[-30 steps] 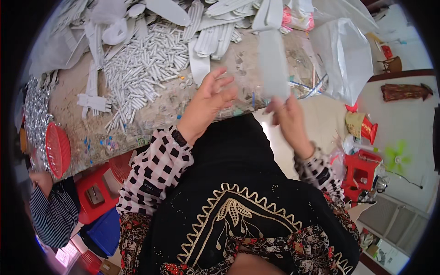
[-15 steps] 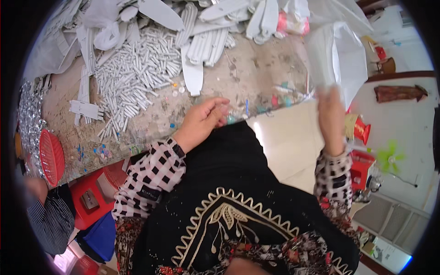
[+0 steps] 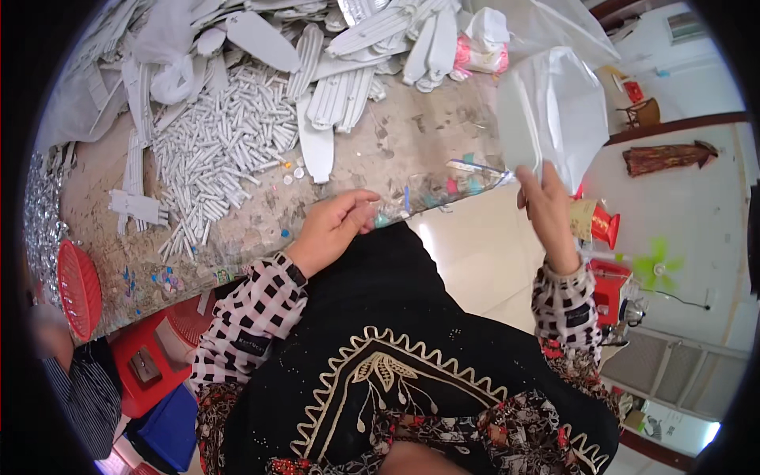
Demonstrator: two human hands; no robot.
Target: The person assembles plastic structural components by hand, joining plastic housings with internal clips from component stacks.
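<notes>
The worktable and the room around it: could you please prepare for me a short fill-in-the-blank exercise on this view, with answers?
1. The right hand is nearer to the plastic bag than the ____ is.
2. In the picture, the pile of small rods lies to the ____ of the bag.
3. The basket at the left is coloured ____.
4. The fan has ____ blades.

Missing words: left hand; left; red; green.

On our left we see a red basket, a red stool and a blue container; right, a green fan.
</notes>
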